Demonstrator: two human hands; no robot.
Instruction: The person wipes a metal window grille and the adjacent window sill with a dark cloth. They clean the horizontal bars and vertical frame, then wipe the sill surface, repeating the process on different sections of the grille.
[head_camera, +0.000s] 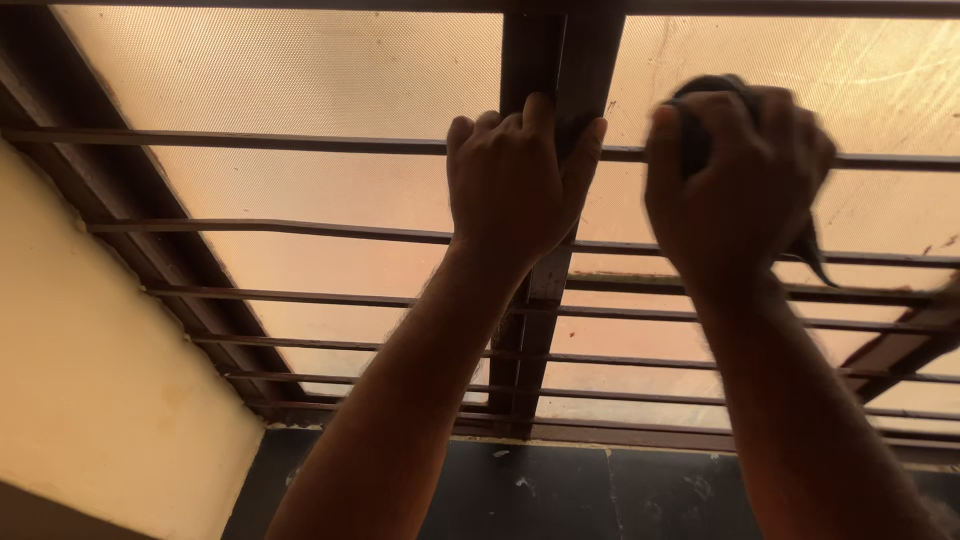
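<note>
A: Where are the hands?

B: Both are raised to a barred window. The left hand (515, 185) is clamped around the dark central upright (548, 60) of the window frame, fingers wrapped over it just where a horizontal bar (250, 140) crosses. The right hand (735, 185) sits at three o'clock from it, curled shut on a dark cloth (712, 92) and pressing that against the frosted pane (300, 70).

A: And the cloth itself?

B: Mostly hidden inside the fist. A bunched part shows at twelve o'clock above the knuckles, and a thin tail hangs out at about five o'clock, below the wrist side. The hand is blurred, so I can't tell its texture.

A: How would it handle?

B: I'd judge it soft, limp and light; it folds into the palm and droops where loose. Best gripped as a wad in the whole hand, as here, so the tail doesn't snag on the bars.

A: The frame?

B: It looks stiff and fixed, a steady hold. The pane seems thin and likelier to be fragile, so pressure should stay moderate. A pale wall (90, 380) lies at eight o'clock, a dark sill (560, 490) at six.
</note>
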